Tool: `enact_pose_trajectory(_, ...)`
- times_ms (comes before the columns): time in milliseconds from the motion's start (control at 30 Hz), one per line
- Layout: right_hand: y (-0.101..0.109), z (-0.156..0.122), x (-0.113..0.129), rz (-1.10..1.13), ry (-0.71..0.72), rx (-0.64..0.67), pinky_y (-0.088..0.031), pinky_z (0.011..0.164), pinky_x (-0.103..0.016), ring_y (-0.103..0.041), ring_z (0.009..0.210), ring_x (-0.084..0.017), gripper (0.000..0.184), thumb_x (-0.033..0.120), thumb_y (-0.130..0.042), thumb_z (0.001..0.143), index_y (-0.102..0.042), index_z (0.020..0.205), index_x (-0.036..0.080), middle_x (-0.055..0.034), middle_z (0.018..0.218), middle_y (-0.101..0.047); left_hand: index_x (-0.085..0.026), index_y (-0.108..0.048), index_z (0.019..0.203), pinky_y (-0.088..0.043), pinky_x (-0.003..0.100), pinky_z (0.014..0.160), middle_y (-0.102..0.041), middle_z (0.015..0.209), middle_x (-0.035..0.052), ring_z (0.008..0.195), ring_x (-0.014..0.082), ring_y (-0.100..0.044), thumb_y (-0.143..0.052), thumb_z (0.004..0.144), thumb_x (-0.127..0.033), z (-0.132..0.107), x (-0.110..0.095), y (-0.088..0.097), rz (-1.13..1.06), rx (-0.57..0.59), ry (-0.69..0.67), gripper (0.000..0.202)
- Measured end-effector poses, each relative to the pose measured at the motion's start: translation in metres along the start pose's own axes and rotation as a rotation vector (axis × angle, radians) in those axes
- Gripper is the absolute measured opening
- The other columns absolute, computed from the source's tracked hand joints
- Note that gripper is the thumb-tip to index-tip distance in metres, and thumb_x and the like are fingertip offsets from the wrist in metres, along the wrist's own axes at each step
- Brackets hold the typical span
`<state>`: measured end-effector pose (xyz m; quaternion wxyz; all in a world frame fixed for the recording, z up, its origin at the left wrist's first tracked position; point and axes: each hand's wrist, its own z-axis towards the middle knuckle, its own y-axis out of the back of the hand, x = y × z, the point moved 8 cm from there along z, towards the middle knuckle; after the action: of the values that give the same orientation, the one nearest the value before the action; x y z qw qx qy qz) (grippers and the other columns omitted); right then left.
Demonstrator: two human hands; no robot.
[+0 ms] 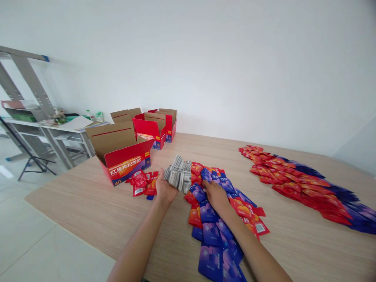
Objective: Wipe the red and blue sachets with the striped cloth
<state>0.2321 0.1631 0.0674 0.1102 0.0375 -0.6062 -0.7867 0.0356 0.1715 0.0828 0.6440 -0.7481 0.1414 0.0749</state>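
Note:
My left hand (167, 188) is closed around the near edge of a grey-and-white striped, cloth-like bundle (178, 173), holding it just above the table. What the bundle is exactly, I cannot make out. My right hand (216, 194) reaches into a spread pile of flat sachets, fingers bent and closed on a blue sachet (206, 175) near the pile's far end. Its fingertips are partly hidden. Around it overlap more blue-purple sachets (212, 235) and red-orange sachets (243, 207). Small red sachets (139, 181) lie left of my left hand.
Open red cartons (129, 158) with raised cardboard flaps stand at the table's back left. A long fanned row of red and blue sachets (305, 186) covers the right side of the wooden table (96, 219). A cluttered white desk (63, 127) and a black stand (33, 156) are further left.

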Motion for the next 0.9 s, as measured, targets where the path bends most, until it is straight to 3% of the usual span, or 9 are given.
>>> enact_pose_trajectory(133,0.018,0.001,-0.013,0.022,-0.084,-0.082,-0.042,0.075,-0.032,-0.070,0.086,-0.025,0.029,0.011,-0.046,0.095,-0.063,0.117,0.017,-0.0119,0.095,-0.072,-0.015,-0.068,0.124,-0.047,0.048,0.104,-0.077,0.108,0.0114,0.107,0.0288,-0.070,-0.047,0.098,-0.050,-0.011,0.016,-0.014,0.045,0.170,0.063,0.048)
enact_pose_trajectory(267,0.043,0.003,-0.038,0.109,-0.181,-0.178,-0.042,0.067,-0.030,-0.070,0.079,-0.024,0.028,0.018,-0.039,0.098,-0.057,0.119,0.019,-0.0079,0.090,-0.074,-0.017,-0.064,0.130,-0.046,0.049,0.105,-0.075,0.117,0.0120,0.112,0.0300,-0.068,-0.047,0.097,-0.055,-0.015,0.034,-0.017,0.089,0.278,0.165,0.054)
enact_pose_trajectory(400,0.083,-0.004,-0.057,0.440,-0.206,-0.456,-0.045,0.067,-0.030,-0.067,0.076,-0.023,0.019,0.029,-0.042,0.096,-0.058,0.103,0.021,-0.0050,0.084,-0.071,-0.013,-0.063,0.131,-0.044,0.049,0.106,-0.073,0.120,0.0153,0.121,0.0323,-0.063,-0.048,0.095,-0.059,-0.019,0.045,-0.018,0.106,0.320,0.212,0.060)
enact_pose_trajectory(467,0.102,-0.010,-0.055,0.449,-0.186,-0.550,-0.044,0.068,-0.031,-0.065,0.073,-0.023,0.018,0.031,-0.043,0.095,-0.058,0.098,0.022,-0.0045,0.081,-0.069,-0.011,-0.063,0.130,-0.042,0.049,0.107,-0.072,0.122,0.0167,0.123,0.0331,-0.062,-0.047,0.095,-0.060,-0.022,0.049,-0.021,0.119,0.353,0.245,0.062)
enact_pose_trajectory(633,0.140,-0.024,-0.034,0.161,-0.149,-0.700,-0.042,0.077,-0.036,-0.063,0.076,-0.026,0.019,0.022,-0.041,0.094,-0.060,0.094,0.020,-0.0084,0.081,-0.069,-0.008,-0.063,0.129,-0.042,0.048,0.108,-0.072,0.121,0.0180,0.125,0.0336,-0.061,-0.043,0.094,-0.065,-0.024,0.051,-0.022,0.142,0.360,0.274,0.069)
enact_pose_trajectory(900,0.149,-0.034,-0.011,-0.017,0.006,-0.772,-0.040,0.089,-0.040,-0.062,0.089,-0.026,0.025,0.011,-0.040,0.093,-0.061,0.103,0.019,-0.0099,0.089,-0.070,-0.010,-0.065,0.126,-0.045,0.046,0.105,-0.073,0.120,0.0164,0.120,0.0320,-0.064,-0.040,0.095,-0.066,-0.028,0.066,-0.018,0.266,0.285,0.365,0.069)
